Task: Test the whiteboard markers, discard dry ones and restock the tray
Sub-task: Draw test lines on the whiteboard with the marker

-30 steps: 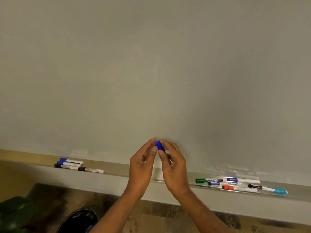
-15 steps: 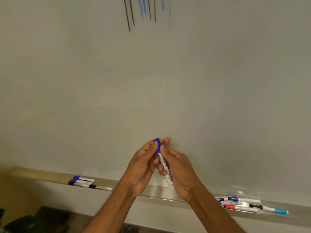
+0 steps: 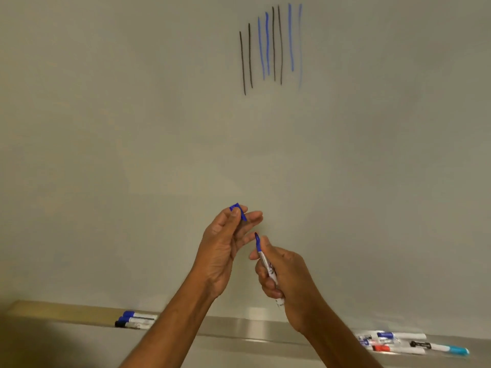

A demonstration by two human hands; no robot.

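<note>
Right hand (image 3: 285, 274) grips an uncapped blue marker (image 3: 265, 264); left fingers (image 3: 233, 216) pinch its cap (image 3: 237, 209), below striped whiteboard (image 3: 132, 128), above tray (image 3: 252, 332).

2 bare hands and 2 bare forearms are all that shows of the person. the left hand (image 3: 220, 251) is long and narrow, with slim fingers and a short, rounded nail on the thumb (image 3: 235, 213). soft creases cross its finger joints, and faint tendon lines run down to the wrist. the right hand (image 3: 289, 274) is of like build, with knuckles that show as low, smooth ridges. the left forearm (image 3: 170, 328) and the right forearm (image 3: 337, 341) are lean and uncovered down to the lower edge of the view, where both look slightly blurred.
</note>
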